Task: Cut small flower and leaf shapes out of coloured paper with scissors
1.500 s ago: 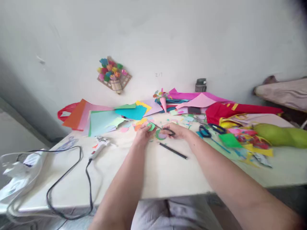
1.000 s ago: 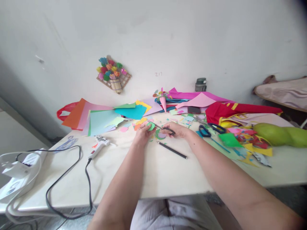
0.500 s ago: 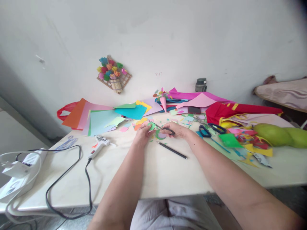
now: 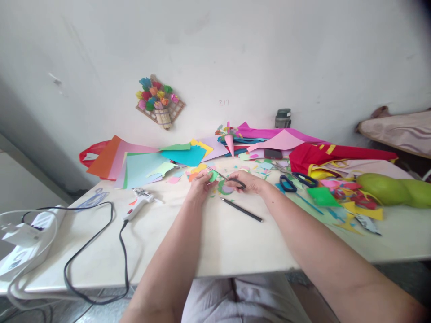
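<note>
A small piece of green paper is pinched in the fingers of my left hand. My right hand grips a pair of scissors by its dark handles, and the blades point up and left toward the green paper. Whether the blades touch the paper is too small to tell. Beneath and around my hands lie many tiny paper scraps. A black pen rests on the table just below them.
To the left are a white glue gun, its black cable and a power strip. Coloured paper sheets line the back. At right lie larger scissors, a red cloth and a green rounded object. A paper cone holds small flowers.
Almost nothing differs. Both hands keep their place with the scissors and the green paper; the camera view has shifted very slightly.
</note>
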Demonstrator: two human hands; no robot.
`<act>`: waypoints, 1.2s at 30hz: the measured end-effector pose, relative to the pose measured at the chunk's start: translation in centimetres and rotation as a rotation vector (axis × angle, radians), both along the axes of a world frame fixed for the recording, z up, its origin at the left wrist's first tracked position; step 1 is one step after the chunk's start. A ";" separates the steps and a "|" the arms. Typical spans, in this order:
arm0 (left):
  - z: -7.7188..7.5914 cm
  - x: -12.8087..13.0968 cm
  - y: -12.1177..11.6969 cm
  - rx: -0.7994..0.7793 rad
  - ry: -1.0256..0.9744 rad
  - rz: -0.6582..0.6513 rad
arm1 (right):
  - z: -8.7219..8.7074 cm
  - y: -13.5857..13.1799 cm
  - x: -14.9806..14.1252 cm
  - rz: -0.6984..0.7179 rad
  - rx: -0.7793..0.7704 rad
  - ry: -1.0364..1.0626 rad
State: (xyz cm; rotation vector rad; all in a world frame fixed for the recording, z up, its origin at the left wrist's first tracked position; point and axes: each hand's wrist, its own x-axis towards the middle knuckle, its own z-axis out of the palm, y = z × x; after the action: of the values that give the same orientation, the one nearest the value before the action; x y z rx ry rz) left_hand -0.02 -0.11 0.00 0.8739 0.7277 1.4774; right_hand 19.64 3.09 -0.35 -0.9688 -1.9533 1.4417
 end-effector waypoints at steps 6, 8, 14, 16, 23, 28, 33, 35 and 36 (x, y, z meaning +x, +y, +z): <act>0.0 0.0 0.0 0.000 0.013 -0.014 | 1.1 -1.4 -0.2 -0.014 0.006 0.015; -0.1 -0.1 0.0 0.001 0.016 -0.021 | 1.5 -1.8 -0.3 -0.013 0.008 0.043; -0.3 -0.1 0.2 -0.002 0.049 -0.034 | 1.4 -1.5 -0.4 -0.017 0.031 0.052; -0.3 -0.1 0.2 0.002 0.049 -0.030 | 1.3 -1.3 -0.4 -0.010 0.040 0.049; -0.2 -0.1 0.1 -0.009 0.042 -0.019 | 1.9 -1.9 -0.5 -0.016 0.008 0.078; 0.0 0.0 0.0 -0.008 0.030 -0.022 | 2.4 -2.4 -0.5 -0.005 -0.008 0.107; 0.1 0.0 -0.1 -0.016 0.020 -0.019 | 2.5 -2.3 -0.5 -0.031 -0.026 0.089; 0.1 0.0 0.0 -0.020 0.019 -0.017 | 2.4 -2.3 -0.5 -0.027 -0.025 0.100; 0.1 0.0 0.0 -0.021 0.021 -0.017 | 2.4 -2.3 -0.6 -0.026 -0.026 0.101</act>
State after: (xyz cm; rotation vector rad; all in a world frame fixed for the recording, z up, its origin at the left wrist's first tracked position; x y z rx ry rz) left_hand -0.04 -0.12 0.09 0.8790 0.7482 1.4456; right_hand 19.09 0.81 2.06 -0.9108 -1.8472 1.4755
